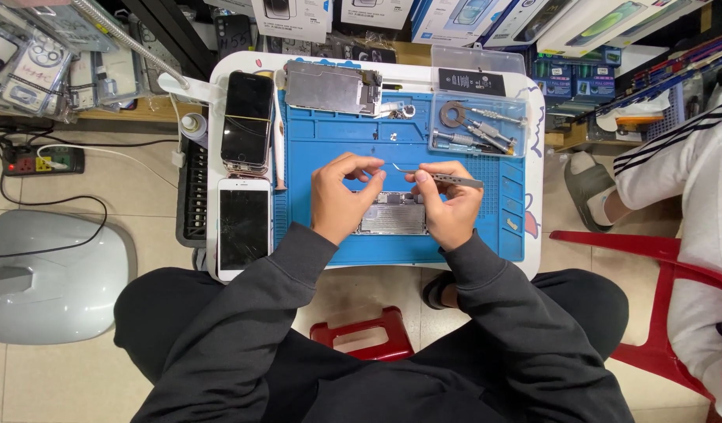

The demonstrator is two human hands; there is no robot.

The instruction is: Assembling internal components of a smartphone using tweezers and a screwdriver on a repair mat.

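Two phones are lying at the left edge of the small white table (533, 258): a dark phone (247, 119) above, and a white phone with a cracked screen (244, 227) just below it. Right of them, a blue work mat (322, 153) is covering most of the tabletop. At its top edge a bare metal phone plate (332, 87) is resting.

Over the mat's middle, the left hand (340, 197) is curling, thumb and forefinger pinching together over the opened phone body (392, 215), which is sitting on the mat between both hands; whether the fingertips are gripping any small part I cannot tell. Just beside it, the right hand (448, 205) is clasping metal tweezers (439, 176), their tip pointing left toward the left fingers.

Further right, a clear plastic tray (517, 106) is holding screwdrivers and a round part. Beyond the table, another person's striped sleeve (674, 168) and a red chair (666, 270) are showing.
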